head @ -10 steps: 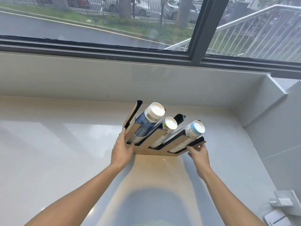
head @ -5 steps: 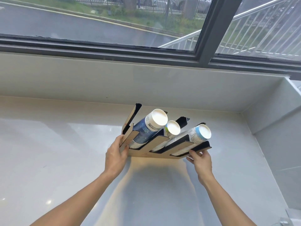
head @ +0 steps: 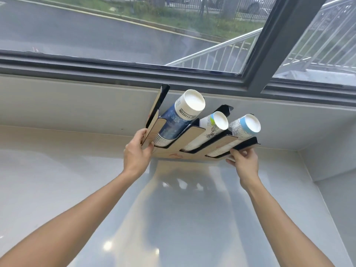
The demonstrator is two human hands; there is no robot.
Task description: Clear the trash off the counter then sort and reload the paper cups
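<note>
A wooden cup holder (head: 194, 138) with black-lined slots is held tilted above the white counter (head: 173, 218), near the back wall. Three stacks of paper cups lie in its slots: a large dark-blue stack (head: 179, 117) on the left, a small green-banded stack (head: 212, 128) in the middle, a light-blue-banded stack (head: 241, 130) on the right. My left hand (head: 136, 151) grips the holder's left edge. My right hand (head: 243, 160) grips its right front corner from below.
The grey back wall (head: 77, 105) and window sill (head: 115, 68) run just behind the holder. A side wall (head: 335, 170) closes the counter's right end. The glossy counter reflects the holder below it.
Both hands have carried the holder up and away from me toward the back wall, lifting it off the counter. The white items at the lower right are out of view.
</note>
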